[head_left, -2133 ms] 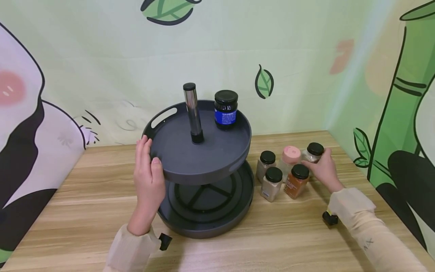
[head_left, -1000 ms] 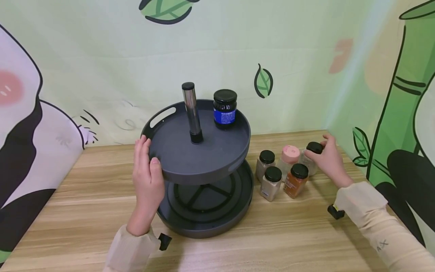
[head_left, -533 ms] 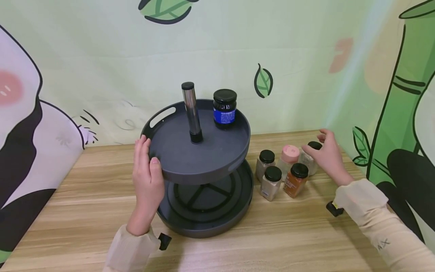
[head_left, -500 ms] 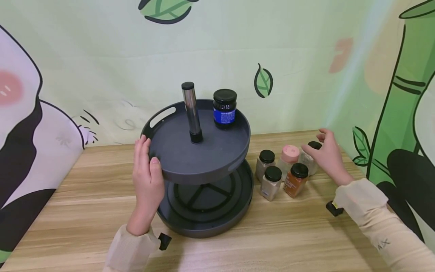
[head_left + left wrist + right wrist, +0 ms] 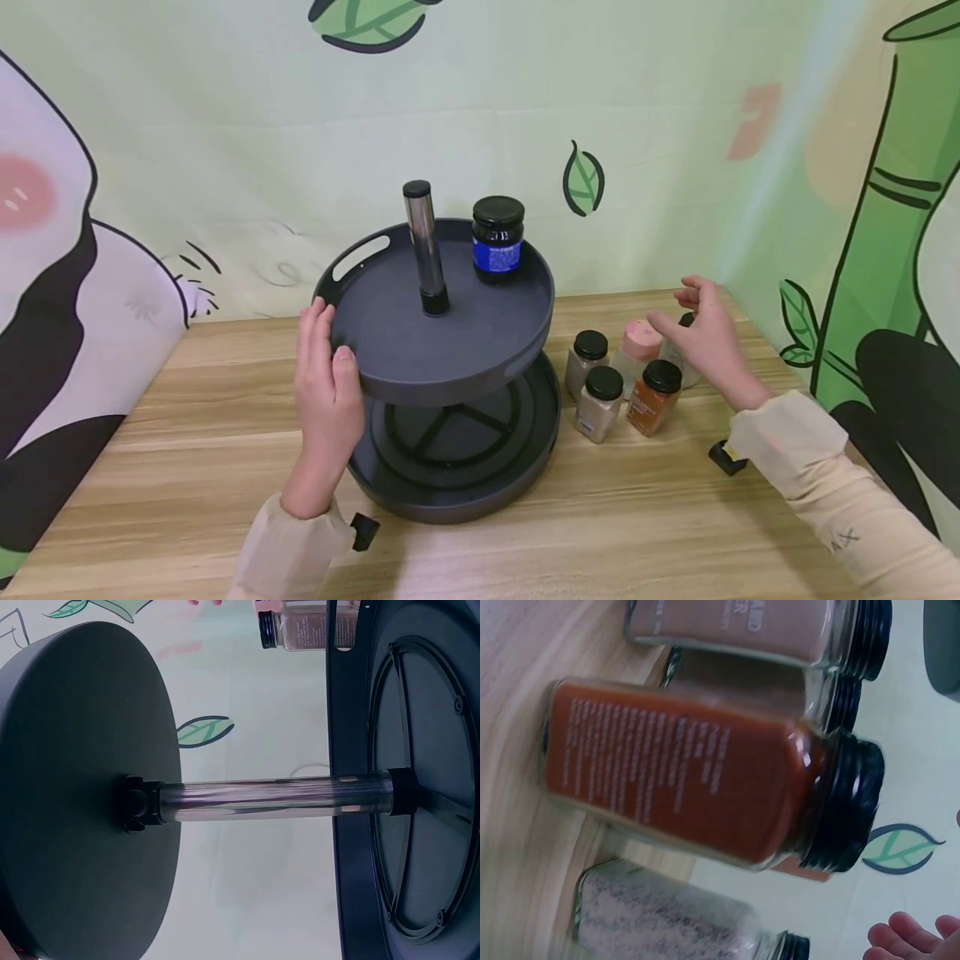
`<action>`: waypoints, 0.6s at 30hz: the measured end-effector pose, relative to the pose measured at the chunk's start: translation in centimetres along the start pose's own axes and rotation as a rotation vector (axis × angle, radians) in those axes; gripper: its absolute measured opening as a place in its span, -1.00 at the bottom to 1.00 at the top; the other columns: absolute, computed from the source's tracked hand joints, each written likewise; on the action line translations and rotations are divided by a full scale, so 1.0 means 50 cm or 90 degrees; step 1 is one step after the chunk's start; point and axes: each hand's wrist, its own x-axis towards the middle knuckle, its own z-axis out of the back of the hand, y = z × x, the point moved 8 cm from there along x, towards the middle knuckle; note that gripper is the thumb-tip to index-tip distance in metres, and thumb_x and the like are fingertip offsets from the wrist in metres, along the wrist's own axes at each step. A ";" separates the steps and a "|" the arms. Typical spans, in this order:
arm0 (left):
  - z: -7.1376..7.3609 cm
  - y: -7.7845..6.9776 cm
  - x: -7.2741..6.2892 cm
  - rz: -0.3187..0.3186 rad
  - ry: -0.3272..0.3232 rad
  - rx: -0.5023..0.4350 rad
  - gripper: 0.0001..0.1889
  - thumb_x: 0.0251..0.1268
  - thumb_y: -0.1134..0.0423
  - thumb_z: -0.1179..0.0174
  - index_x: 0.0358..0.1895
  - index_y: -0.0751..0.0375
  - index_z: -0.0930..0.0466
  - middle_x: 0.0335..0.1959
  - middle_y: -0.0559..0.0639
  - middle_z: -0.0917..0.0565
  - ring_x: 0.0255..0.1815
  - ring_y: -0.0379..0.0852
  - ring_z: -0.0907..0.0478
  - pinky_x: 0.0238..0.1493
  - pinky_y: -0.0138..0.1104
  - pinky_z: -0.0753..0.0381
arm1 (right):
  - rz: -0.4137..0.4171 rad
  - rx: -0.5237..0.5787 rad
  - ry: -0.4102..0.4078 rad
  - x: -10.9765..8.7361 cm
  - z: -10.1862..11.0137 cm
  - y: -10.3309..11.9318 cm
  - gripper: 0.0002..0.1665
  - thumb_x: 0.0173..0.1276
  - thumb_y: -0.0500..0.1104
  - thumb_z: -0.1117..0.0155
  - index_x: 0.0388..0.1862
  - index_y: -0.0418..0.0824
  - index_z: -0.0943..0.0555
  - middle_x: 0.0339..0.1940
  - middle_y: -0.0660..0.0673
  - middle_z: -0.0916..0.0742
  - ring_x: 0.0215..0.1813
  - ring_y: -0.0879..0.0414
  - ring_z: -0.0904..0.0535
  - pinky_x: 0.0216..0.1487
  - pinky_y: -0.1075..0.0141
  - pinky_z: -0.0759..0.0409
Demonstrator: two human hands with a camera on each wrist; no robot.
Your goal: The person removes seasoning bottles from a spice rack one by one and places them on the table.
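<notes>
My left hand (image 5: 327,408) rests with straight fingers against the left rim of the upper tray of a dark grey two-tier turntable (image 5: 420,354). The right hand (image 5: 711,346) hovers over the far right of a group of spice jars, thumb apart from the fingers and nothing between them. It partly covers a jar of speckled contents (image 5: 660,911). In front stand an orange-red spice jar (image 5: 652,400) and a pale spice jar (image 5: 598,407). Behind them are a pink-capped jar (image 5: 637,350) and another black-capped jar (image 5: 587,367).
A dark jar with a blue label (image 5: 498,242) stands at the back of the upper tray, right of the metal post (image 5: 426,250). The lower tray (image 5: 450,492) sits on the wooden table (image 5: 187,467). A printed cloth (image 5: 262,133) hangs behind.
The right hand has let go of the speckled jar at the back right, lifted off, and now shifted left toward the pink cap. The left hand stays in place.
</notes>
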 end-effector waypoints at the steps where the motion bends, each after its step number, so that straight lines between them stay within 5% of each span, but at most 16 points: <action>1: 0.000 0.000 0.000 0.000 0.000 0.000 -0.54 0.20 0.35 0.22 0.18 0.43 -0.28 0.29 0.20 -0.24 0.38 0.06 -0.02 0.34 -0.06 0.00 | 0.003 0.003 0.002 -0.001 -0.001 0.004 -0.14 0.19 0.02 -0.14 0.30 -0.36 -0.01 0.17 -0.40 -0.35 0.22 -0.23 -0.23 0.18 -0.09 -0.20; 18: 0.000 0.001 0.000 0.002 -0.001 0.001 -0.54 0.20 0.35 0.22 0.18 0.42 -0.28 0.29 0.20 -0.24 0.38 0.05 -0.02 0.34 -0.06 0.00 | 0.075 0.048 0.026 -0.007 -0.021 0.081 -0.28 0.23 0.00 -0.11 0.21 -0.41 -0.18 0.18 -0.34 -0.39 0.23 -0.18 -0.25 0.26 -0.01 -0.14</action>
